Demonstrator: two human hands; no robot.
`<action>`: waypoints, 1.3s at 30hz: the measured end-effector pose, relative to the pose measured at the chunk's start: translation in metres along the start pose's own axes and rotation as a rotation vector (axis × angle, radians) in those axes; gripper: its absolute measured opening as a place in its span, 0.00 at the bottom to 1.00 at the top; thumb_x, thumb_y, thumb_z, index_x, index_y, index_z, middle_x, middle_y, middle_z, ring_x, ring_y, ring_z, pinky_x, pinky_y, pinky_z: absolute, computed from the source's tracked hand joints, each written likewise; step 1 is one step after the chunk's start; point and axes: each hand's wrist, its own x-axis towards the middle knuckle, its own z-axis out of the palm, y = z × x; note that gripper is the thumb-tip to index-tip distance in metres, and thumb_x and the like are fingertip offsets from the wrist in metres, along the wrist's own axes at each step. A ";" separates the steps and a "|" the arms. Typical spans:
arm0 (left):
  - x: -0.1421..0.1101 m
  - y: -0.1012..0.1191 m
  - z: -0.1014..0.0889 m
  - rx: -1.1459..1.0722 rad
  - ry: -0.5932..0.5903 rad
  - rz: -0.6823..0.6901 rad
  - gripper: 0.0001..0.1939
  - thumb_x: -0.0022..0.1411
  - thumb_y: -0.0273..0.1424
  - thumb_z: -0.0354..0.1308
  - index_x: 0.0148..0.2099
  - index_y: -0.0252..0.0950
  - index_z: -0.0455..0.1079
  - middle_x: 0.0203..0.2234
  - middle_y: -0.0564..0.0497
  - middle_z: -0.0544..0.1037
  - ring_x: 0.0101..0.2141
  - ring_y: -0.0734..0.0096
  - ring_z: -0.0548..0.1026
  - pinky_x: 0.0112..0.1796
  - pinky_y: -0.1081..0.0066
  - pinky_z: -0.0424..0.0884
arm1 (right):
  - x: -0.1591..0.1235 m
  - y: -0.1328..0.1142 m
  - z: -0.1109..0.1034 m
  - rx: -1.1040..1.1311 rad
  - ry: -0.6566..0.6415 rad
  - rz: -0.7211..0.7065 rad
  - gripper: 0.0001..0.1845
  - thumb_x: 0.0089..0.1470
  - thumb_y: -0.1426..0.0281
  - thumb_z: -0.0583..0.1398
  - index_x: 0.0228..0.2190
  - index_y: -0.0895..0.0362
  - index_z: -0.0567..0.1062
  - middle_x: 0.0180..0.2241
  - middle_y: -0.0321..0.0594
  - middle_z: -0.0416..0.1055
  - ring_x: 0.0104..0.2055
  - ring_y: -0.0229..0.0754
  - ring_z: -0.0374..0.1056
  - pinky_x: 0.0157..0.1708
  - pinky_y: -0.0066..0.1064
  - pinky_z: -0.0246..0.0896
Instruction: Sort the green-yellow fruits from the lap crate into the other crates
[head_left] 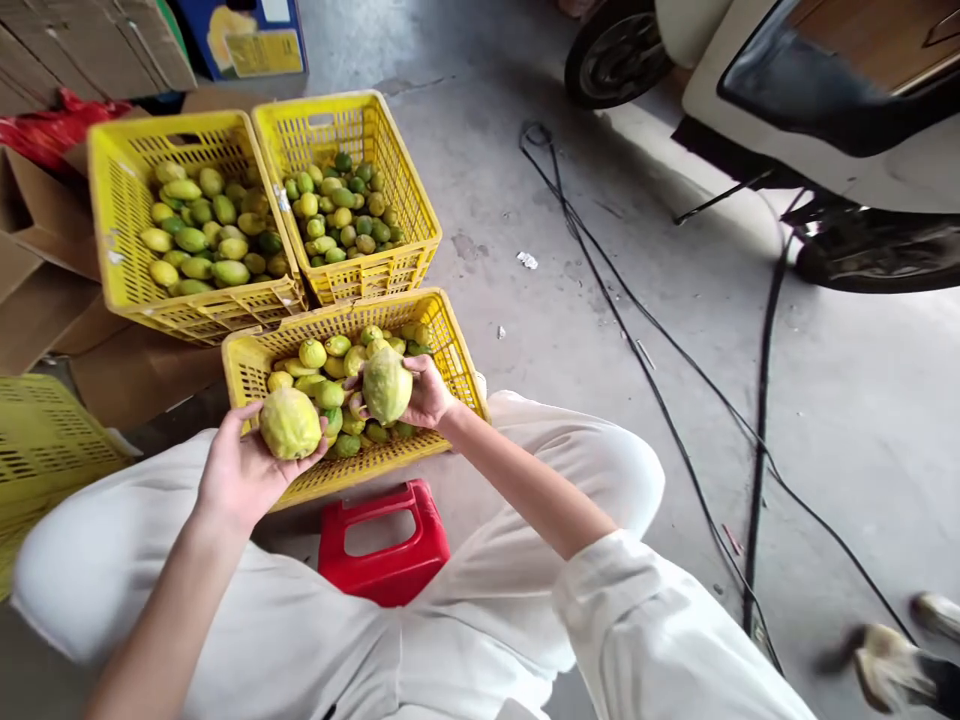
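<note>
In my left hand (238, 468) rests a large, bumpy yellow-green lemon (289, 423), cupped by the palm and fingers. My right hand (431, 393) grips a second large, paler green lemon (386, 385) from its right side. Both fruits are raised over the nearest yellow crate (367, 469), which stands between my knees. Smaller yellow and green lemons (330, 394) lie loose inside it, partly hidden by my hands and the held fruit.
Beyond stand two more yellow crates, left (112, 235) and right (409, 195), with green and yellow lemons. A red plastic stool (382, 575) sits before me. Cardboard (45, 215) lies left. Black cables (645, 365) cross the floor near a scooter (810, 110); shoes (885, 665) show lower right.
</note>
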 end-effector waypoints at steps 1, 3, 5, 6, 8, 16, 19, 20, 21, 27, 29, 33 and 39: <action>-0.004 -0.001 0.003 0.004 -0.017 -0.021 0.11 0.69 0.31 0.51 0.46 0.33 0.73 0.38 0.39 0.83 0.34 0.51 0.85 0.28 0.58 0.84 | -0.006 -0.008 0.009 0.060 -0.007 -0.052 0.29 0.64 0.52 0.47 0.53 0.60 0.69 0.40 0.51 0.80 0.36 0.48 0.77 0.35 0.42 0.79; -0.010 -0.003 0.013 0.022 -0.054 -0.056 0.13 0.68 0.30 0.51 0.48 0.32 0.74 0.40 0.36 0.83 0.34 0.49 0.85 0.28 0.55 0.84 | -0.020 -0.022 0.023 0.119 0.008 -0.071 0.23 0.65 0.55 0.51 0.52 0.57 0.69 0.37 0.46 0.80 0.28 0.43 0.75 0.25 0.32 0.74; -0.013 -0.003 0.025 0.041 -0.094 -0.057 0.13 0.67 0.28 0.53 0.50 0.33 0.74 0.39 0.37 0.83 0.35 0.49 0.85 0.29 0.55 0.85 | -0.035 -0.034 0.032 0.135 0.040 -0.058 0.23 0.66 0.55 0.50 0.53 0.56 0.69 0.37 0.44 0.80 0.26 0.42 0.74 0.20 0.28 0.69; -0.012 -0.002 0.032 0.047 -0.113 -0.041 0.13 0.66 0.27 0.55 0.51 0.33 0.75 0.38 0.38 0.83 0.35 0.51 0.85 0.31 0.56 0.85 | -0.041 -0.039 0.034 0.141 0.062 -0.055 0.23 0.66 0.56 0.50 0.53 0.56 0.70 0.37 0.45 0.80 0.27 0.42 0.74 0.21 0.29 0.71; -0.005 0.000 0.047 0.048 -0.150 0.021 0.13 0.63 0.24 0.59 0.50 0.35 0.75 0.36 0.42 0.83 0.34 0.55 0.85 0.33 0.60 0.85 | -0.050 -0.049 0.037 0.153 0.107 -0.065 0.24 0.66 0.58 0.47 0.55 0.56 0.69 0.40 0.46 0.80 0.32 0.45 0.77 0.28 0.35 0.77; 0.037 0.015 0.076 -0.058 -0.262 0.098 0.16 0.62 0.26 0.61 0.52 0.32 0.75 0.37 0.42 0.84 0.38 0.56 0.84 0.39 0.61 0.85 | -0.040 -0.059 0.024 0.074 0.076 -0.112 0.26 0.56 0.58 0.59 0.53 0.58 0.71 0.41 0.48 0.79 0.46 0.52 0.78 0.44 0.47 0.79; 0.044 0.013 0.072 -0.081 -0.291 0.017 0.17 0.61 0.26 0.55 0.52 0.29 0.74 0.39 0.38 0.83 0.43 0.48 0.84 0.41 0.53 0.85 | -0.033 -0.049 0.016 0.097 0.062 -0.162 0.27 0.49 0.57 0.67 0.48 0.57 0.72 0.40 0.47 0.79 0.43 0.52 0.78 0.39 0.42 0.80; 0.047 0.011 0.070 -0.067 -0.309 -0.005 0.18 0.60 0.24 0.54 0.51 0.29 0.74 0.38 0.38 0.83 0.44 0.49 0.83 0.41 0.53 0.85 | -0.031 -0.047 0.014 0.112 0.078 -0.170 0.25 0.49 0.58 0.68 0.46 0.56 0.72 0.40 0.47 0.79 0.42 0.51 0.78 0.37 0.39 0.79; 0.050 0.008 0.068 -0.043 -0.328 -0.018 0.17 0.59 0.23 0.54 0.50 0.29 0.74 0.38 0.39 0.83 0.44 0.50 0.83 0.42 0.54 0.84 | -0.029 -0.045 0.013 0.129 0.104 -0.168 0.23 0.50 0.58 0.68 0.45 0.55 0.72 0.39 0.46 0.79 0.41 0.50 0.79 0.34 0.37 0.79; 0.069 -0.008 0.064 0.133 -0.552 0.041 0.14 0.57 0.21 0.64 0.46 0.34 0.76 0.38 0.46 0.84 0.48 0.55 0.83 0.42 0.67 0.82 | -0.025 -0.053 0.007 0.247 0.227 -0.116 0.19 0.57 0.56 0.58 0.43 0.56 0.71 0.39 0.48 0.80 0.41 0.51 0.79 0.31 0.37 0.78; 0.071 -0.010 0.064 0.138 -0.603 0.054 0.15 0.55 0.23 0.66 0.46 0.36 0.76 0.37 0.48 0.85 0.47 0.56 0.83 0.41 0.68 0.82 | -0.026 -0.059 0.006 0.239 0.228 -0.112 0.21 0.55 0.58 0.56 0.46 0.57 0.71 0.40 0.50 0.80 0.42 0.53 0.79 0.34 0.42 0.80; 0.074 -0.009 0.064 0.113 -0.605 0.051 0.14 0.57 0.25 0.63 0.47 0.36 0.76 0.38 0.49 0.86 0.44 0.57 0.85 0.37 0.69 0.81 | -0.028 -0.065 0.000 0.201 0.235 -0.105 0.24 0.53 0.60 0.56 0.49 0.59 0.72 0.40 0.51 0.80 0.42 0.54 0.79 0.31 0.40 0.80; 0.068 -0.003 0.074 0.046 -0.485 -0.047 0.18 0.63 0.35 0.63 0.53 0.33 0.74 0.37 0.41 0.84 0.33 0.59 0.84 0.27 0.69 0.79 | -0.022 -0.060 -0.008 0.263 0.289 -0.138 0.19 0.57 0.60 0.61 0.48 0.55 0.71 0.37 0.44 0.80 0.37 0.46 0.79 0.22 0.26 0.72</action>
